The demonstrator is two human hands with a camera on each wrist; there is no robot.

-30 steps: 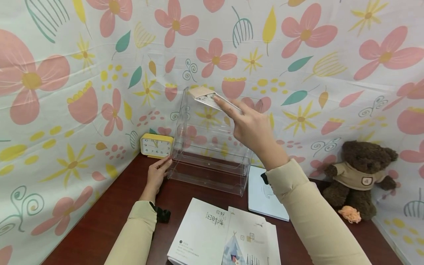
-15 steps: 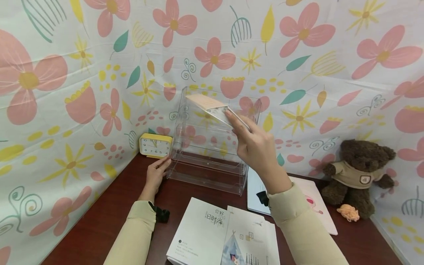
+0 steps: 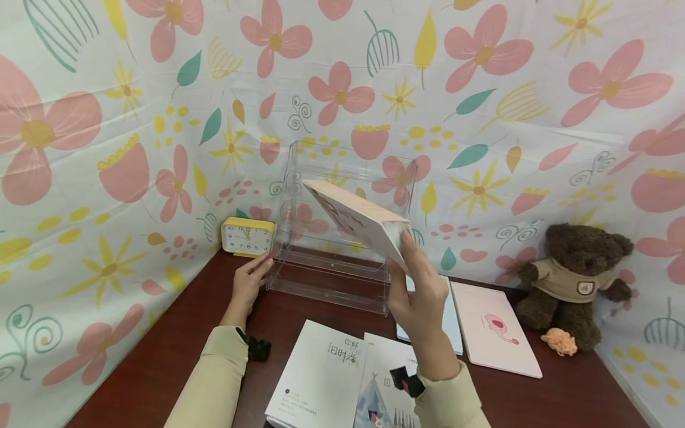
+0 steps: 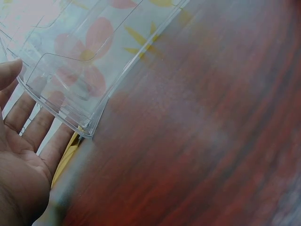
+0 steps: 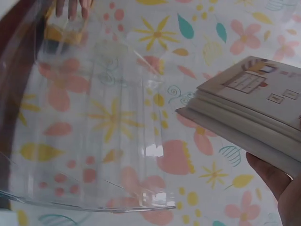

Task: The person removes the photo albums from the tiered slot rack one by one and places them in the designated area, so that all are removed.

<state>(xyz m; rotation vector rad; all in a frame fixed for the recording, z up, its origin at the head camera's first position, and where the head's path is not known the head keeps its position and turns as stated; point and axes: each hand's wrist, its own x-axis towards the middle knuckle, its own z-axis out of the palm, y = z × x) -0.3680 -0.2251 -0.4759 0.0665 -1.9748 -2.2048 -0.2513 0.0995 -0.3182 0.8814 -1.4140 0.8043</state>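
A tiered rack of clear plastic [image 3: 334,292] stands on the dark red table near the wall. My left hand [image 3: 247,284] rests against its left side; in the left wrist view the thumb is at the rack's edge and the other fingers lie fairly straight behind the panel. My right hand [image 3: 421,291] holds a thick book [image 3: 364,223] tilted in the air, before the rack and above the table. The right wrist view shows the book's drawn cover and layered edge; whether it is one book or more, I cannot tell. Its far part hides some of the rack.
White-covered books [image 3: 316,380] lie at the front, one with a tent drawing. A pale blue book [image 3: 452,321] and a pink one [image 3: 497,327] lie behind them. A yellow clock [image 3: 248,236] stands left of the rack, a brown teddy bear [image 3: 575,285] at far right.
My right hand has come down and nearer with the book, turning it so that its cover shows. My left hand has stayed at the rack's side.
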